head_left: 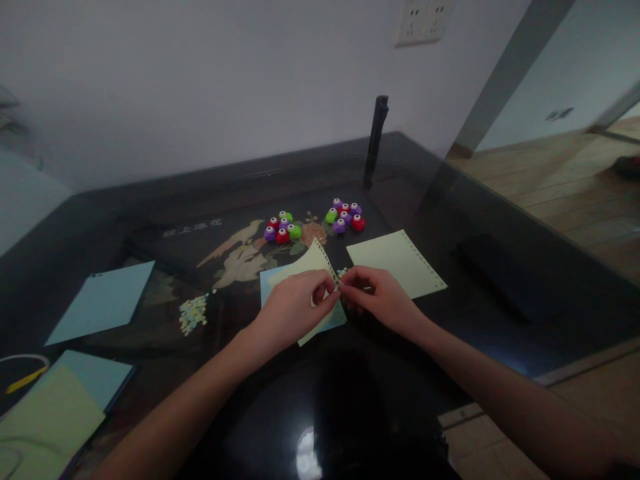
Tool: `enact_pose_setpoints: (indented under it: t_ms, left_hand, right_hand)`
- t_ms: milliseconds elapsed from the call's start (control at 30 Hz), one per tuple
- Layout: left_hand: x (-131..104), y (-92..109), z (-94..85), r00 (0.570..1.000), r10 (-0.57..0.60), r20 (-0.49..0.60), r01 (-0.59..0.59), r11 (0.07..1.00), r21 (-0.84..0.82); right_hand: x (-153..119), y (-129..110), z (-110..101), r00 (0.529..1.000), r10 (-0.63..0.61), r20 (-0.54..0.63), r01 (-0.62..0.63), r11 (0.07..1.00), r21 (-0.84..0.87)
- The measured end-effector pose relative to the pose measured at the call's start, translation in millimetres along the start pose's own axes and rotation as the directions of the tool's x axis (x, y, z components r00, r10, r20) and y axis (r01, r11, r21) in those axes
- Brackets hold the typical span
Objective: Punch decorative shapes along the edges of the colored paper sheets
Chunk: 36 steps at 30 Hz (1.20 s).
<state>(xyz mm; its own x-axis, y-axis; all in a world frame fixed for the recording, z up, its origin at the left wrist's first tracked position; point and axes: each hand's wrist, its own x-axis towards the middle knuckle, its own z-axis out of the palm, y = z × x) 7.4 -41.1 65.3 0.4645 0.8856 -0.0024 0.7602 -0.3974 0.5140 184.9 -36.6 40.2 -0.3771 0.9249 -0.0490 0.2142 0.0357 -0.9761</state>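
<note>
My left hand [300, 299] grips a pale yellow sheet of paper [311, 257], fingers closed round it. A row of holes runs along the sheet's right edge, which is lifted and bent. The thumb and finger of my right hand [377, 293] pinch that holed edge, touching my left fingertips; any small scrap between them is hidden. A light blue sheet [269, 279] shows under the yellow one. Small paper bits [342, 273] lie just behind my right fingers. Another yellow sheet [395, 260], holed along its right edge, lies flat beyond my right hand.
Toy-like red, green and purple pieces with eyes form two clusters [283, 228] [345, 216] at the back. Pale paper bits [193, 313] and a blue sheet [105, 300] lie left. More sheets [55, 413] sit front left. A black upright object [377, 133] stands behind; a dark flat object [505, 277] lies right.
</note>
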Motion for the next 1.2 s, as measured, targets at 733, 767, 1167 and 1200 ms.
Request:
enact_pose_setpoints:
  t_ms: [733, 767, 1167, 1200]
  left_hand:
    - [-4, -3, 5.4, 0.995, 0.081, -0.054, -0.077, 0.994, 0.072]
    - [-4, -3, 5.9, 0.995, 0.084, -0.060, -0.080, 0.994, 0.071]
    - [-4, -6, 9.2, 0.988, 0.100, -0.118, -0.099, 0.995, 0.011]
    - [-4, -7, 9.0, 0.987, 0.101, -0.121, -0.102, 0.995, 0.003]
  right_hand:
    - [1, 4, 5, 0.998, 0.065, 0.018, -0.066, 0.995, 0.073]
    - [1, 5, 5, 0.997, 0.073, 0.015, -0.074, 0.993, 0.087]
    - [0, 8, 9, 0.992, 0.124, -0.004, -0.119, 0.962, 0.245]
    - [0, 8, 8, 0.993, 0.120, -0.003, -0.116, 0.962, 0.247]
